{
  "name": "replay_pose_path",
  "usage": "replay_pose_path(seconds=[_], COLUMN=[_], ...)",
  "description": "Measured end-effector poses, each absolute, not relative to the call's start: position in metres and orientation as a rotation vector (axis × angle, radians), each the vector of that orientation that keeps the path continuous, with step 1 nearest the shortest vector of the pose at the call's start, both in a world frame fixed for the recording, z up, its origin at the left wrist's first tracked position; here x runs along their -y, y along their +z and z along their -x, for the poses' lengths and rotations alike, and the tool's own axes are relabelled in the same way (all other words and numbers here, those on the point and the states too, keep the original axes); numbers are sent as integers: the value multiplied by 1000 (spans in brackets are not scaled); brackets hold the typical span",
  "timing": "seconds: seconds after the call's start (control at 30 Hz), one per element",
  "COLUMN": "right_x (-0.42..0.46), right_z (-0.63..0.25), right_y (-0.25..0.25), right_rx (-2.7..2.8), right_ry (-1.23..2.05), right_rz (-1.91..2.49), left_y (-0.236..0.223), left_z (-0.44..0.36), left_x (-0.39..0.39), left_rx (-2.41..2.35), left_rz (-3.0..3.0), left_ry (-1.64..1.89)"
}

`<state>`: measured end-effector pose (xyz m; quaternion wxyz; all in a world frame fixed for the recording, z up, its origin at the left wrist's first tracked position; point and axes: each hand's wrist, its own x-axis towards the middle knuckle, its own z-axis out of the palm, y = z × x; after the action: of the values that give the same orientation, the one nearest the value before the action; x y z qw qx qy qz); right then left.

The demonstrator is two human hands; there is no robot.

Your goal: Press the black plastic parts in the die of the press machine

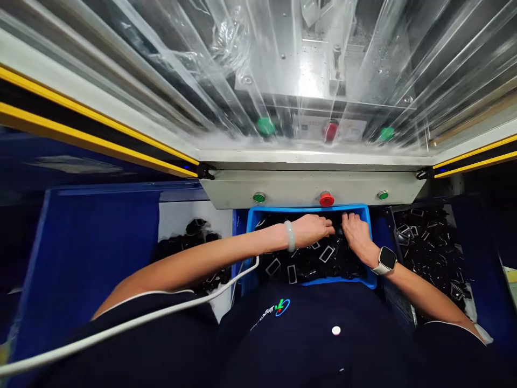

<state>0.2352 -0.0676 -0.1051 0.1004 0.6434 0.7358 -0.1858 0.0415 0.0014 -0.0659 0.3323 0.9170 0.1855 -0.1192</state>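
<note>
Reaching into a blue tray (309, 208), two bare hands worked close together among glossy black parts (345, 261). The left hand (313, 229), with a pale bracelet (290, 236) at its wrist, held its fingers partly extended and gently bent over the parts near the middle of the tray. The right hand (356, 231), below a watch (388, 258), had its fingers more curled, toward the tray's far right corner. Whether either hand gripped a part could not be told, as the fingertips merged with the dark contents.

Extent of the work: the black parts covered most of the visible tray floor, with several bright-edged rectangular frames (290, 274) scattered at differing angles. No part was seen lifted above the rim. Further dark parts lay in a left pile (173, 249) and a right pile (424, 253), beyond the tray's sides; which had been handled could not be determined, so the share done or left was unclear.

Edges and room: the tray's far rim lay just beside a grey panel (291, 188) bearing a red button (327, 200), which judged by its nearness limited forward reach. The near rim lay close to the wearer's dark shirt (307, 334). A white cable (189, 308) crossed below the left forearm, a possible snag. Upward movement appeared the least confined.
</note>
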Motion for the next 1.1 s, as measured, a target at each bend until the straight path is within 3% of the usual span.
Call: replay_pose_path(seconds=[0.27, 0.47, 0.7, 0.87, 1.1], right_x=[80, 82, 68, 60, 47], right_z=[-248, -267, -276, -268, -242], right_y=[-89, -76, -52, -30, -17], right_rx=[-2261, -2354, -2282, -2280, -2002], right_ry=[-638, -693, -1433, -1535, -2441], right_rz=[-1814, -1907, -2261, -2565, -2643], left_y=[-67, -48, -26, -19, -7], left_z=[-19, 14, 16, 10, 3], left_x=[6, 10, 9, 8, -1], left_rx=[-556, -645, -959, -953, -975], left_rz=[-2212, -1857, -1154, -872, -824], left_ry=[-477, -232, 310, 501, 680])
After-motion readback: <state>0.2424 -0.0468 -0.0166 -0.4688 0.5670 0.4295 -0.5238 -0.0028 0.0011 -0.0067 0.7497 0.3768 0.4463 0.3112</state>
